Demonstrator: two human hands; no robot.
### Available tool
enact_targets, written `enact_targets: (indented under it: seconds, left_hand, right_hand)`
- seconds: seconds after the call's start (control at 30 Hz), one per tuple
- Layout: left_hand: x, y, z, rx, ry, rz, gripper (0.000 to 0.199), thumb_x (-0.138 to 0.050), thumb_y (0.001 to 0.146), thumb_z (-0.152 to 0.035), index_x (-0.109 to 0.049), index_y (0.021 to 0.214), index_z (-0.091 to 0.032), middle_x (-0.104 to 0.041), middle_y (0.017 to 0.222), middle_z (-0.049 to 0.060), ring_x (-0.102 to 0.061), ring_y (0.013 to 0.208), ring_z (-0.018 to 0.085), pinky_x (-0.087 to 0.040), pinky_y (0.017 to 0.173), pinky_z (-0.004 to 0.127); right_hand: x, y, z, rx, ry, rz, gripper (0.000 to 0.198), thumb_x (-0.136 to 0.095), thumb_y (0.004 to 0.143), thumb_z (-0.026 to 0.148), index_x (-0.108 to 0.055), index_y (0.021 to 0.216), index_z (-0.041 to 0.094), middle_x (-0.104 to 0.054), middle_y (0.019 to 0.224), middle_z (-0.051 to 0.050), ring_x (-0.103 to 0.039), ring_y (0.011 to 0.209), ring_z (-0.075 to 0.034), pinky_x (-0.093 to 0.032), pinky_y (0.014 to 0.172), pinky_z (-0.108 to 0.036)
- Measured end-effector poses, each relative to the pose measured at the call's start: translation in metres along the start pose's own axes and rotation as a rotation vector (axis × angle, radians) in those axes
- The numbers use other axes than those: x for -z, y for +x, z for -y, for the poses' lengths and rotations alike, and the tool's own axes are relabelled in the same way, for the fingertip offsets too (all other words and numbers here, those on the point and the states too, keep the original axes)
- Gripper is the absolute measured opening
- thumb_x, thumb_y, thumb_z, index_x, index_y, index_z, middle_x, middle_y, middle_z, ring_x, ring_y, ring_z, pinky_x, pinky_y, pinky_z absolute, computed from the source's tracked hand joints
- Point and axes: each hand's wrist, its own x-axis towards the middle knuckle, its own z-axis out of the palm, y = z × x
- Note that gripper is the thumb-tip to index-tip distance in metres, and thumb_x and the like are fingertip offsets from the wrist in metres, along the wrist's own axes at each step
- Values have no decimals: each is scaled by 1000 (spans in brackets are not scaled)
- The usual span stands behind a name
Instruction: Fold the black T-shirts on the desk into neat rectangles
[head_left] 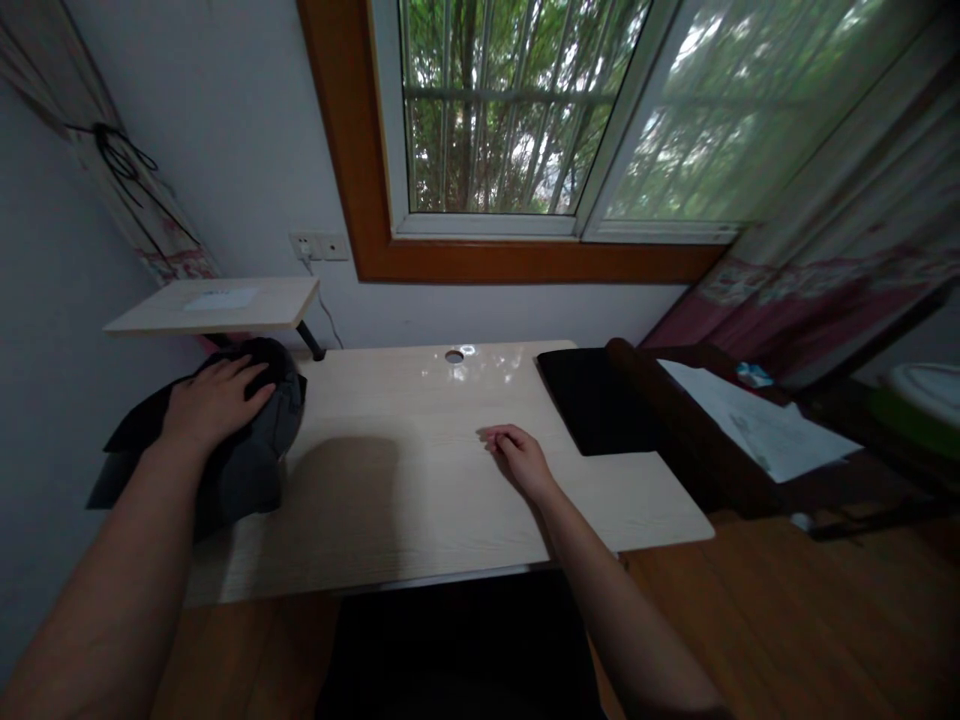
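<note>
- Pale wood-grain rectangular desk [450, 530], lower centre of frame. Hands?
- Right hand [523, 462], centre: loosely curled at the desktop, nothing visible in it; can't tell if it's fully closed. Probably just parked for support.
- Left?
- Left hand [216, 402], left of frame: palm down, fingers spread on the crumpled dark-grey and black fabric bundle [246, 482] at the desk's left end. No visible clench. Likely steadying it, since a soft heap could slide.
- Bundle's look?
- Matte, creased, rounded top, flatter flaps out left. Can't tell what it is.
- Farther back?
- Flat matte-black rectangular pad [600, 400], right of centre, presumably kept aside for working room. Raised pale wooden shelf [281, 308], mid-left, behind the bundle.
</note>
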Motion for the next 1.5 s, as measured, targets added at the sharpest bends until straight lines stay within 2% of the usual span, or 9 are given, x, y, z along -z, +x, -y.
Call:
enact_targets:
  seconds: [0.23,0.43,0.53,0.7,0.8,1.0,1.13,1.33,1.5]
  left_hand:
    - [-3,-8,-4,-19,6,-222,53,-61,90,-45,-61,136,-20,-54,148,16,-47,129,35,-30,107,63]
    - [5,-11,8,-12,2,-164,57,-56,92,-48,-58,140,-16,-53,150,17,-51,125,35,-37,104,58]
    - [9,-16,6,-12,10,-197,58,-56,93,-46,-57,141,-14,-53,149,19,-51,125,34,-35,107,58]
    - [24,-32,-22,8,-5,-398,49,-55,94,-42,-62,132,-11,-61,139,18,-46,134,35,-24,115,63]
    - [26,-45,-51,-76,-62,-455,40,-52,96,-33,-64,129,-14,-65,132,15,-46,135,32,-28,117,55]
    - [-17,-61,-122,-221,-275,-352,33,-48,94,-24,-67,121,-26,-70,113,8,-59,112,30,-42,107,47]
    - [-63,-59,-154,-179,-408,-313,33,-49,90,-17,-70,113,-26,-69,104,9,-61,104,30,-46,100,46]
    - [-115,-63,-152,-63,-513,-251,27,-49,87,-18,-71,101,-25,-72,101,9,-65,97,27,-51,93,43]
    - [-128,-75,-143,38,-567,-247,27,-52,84,-22,-72,103,-23,-73,101,9,-68,95,27,-54,90,41]
  right_hand:
    - [-1,-3,6,97,-152,23,26,-55,87,32,-78,95,24,-72,88,-4,-64,82,-20,-50,82,-35]
    - [-1,-5,5,135,-195,43,27,-53,88,28,-78,97,24,-72,93,-4,-64,84,-20,-50,83,-35]
    - [-1,-6,5,117,-188,54,28,-53,88,28,-78,99,24,-73,96,-4,-64,85,-20,-51,83,-35]
    - [-2,-7,8,119,-191,47,29,-53,87,26,-79,99,24,-73,95,-4,-64,84,-20,-51,83,-34]
    - [-2,-7,9,126,-202,47,29,-52,87,25,-79,98,24,-73,93,-3,-64,82,-20,-50,82,-34]
    - [-2,-7,8,176,-241,19,29,-50,87,24,-78,95,25,-71,90,-3,-64,83,-21,-49,82,-35]
    - [-1,-9,12,231,-304,-70,27,-50,89,24,-76,93,26,-71,93,-4,-64,90,-23,-49,84,-36]
    - [20,-10,18,314,-626,-212,27,-49,91,23,-74,100,23,-69,99,-9,-60,98,-26,-47,92,-40]
    - [64,-5,24,291,-1058,-362,34,-52,91,27,-70,118,17,-63,123,-16,-51,116,-31,-41,103,-45]
